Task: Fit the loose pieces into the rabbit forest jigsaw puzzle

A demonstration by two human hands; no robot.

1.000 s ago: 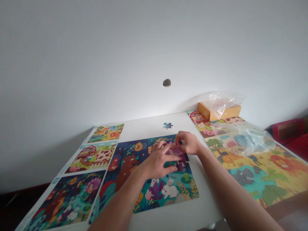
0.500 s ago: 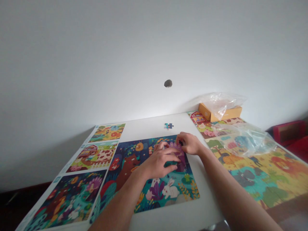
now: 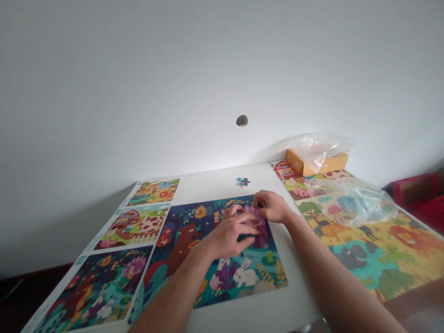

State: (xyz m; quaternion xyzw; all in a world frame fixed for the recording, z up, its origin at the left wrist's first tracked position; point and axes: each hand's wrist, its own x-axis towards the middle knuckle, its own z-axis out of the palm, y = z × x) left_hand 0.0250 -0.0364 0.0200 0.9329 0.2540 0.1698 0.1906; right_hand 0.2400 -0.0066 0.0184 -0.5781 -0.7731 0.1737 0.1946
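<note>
A dark blue-green jigsaw puzzle (image 3: 249, 273) with a bear, rabbits and a purple peacock lies on the white table. Spread flat across its middle is my left hand (image 3: 236, 231), its fingertips touching the peacock. At the puzzle's top right corner, my right hand (image 3: 272, 206) is closed, thumb and fingers curled around a dark corner piece that is mostly hidden beneath them. Just beyond the top edge rests a small loose blue puzzle piece (image 3: 243, 182), perhaps with another against it.
A sheet with printed pictures (image 3: 107, 282) runs down the left. To the right lies a yellow animal puzzle (image 3: 391, 254), partly under a clear plastic bag (image 3: 367, 203). Behind stands an orange box (image 3: 326, 164) with more plastic film on it. The white wall has a hole (image 3: 242, 120).
Both hands stay nearly in place; the right fingers have shifted very slightly at the corner. The view has moved a touch.
</note>
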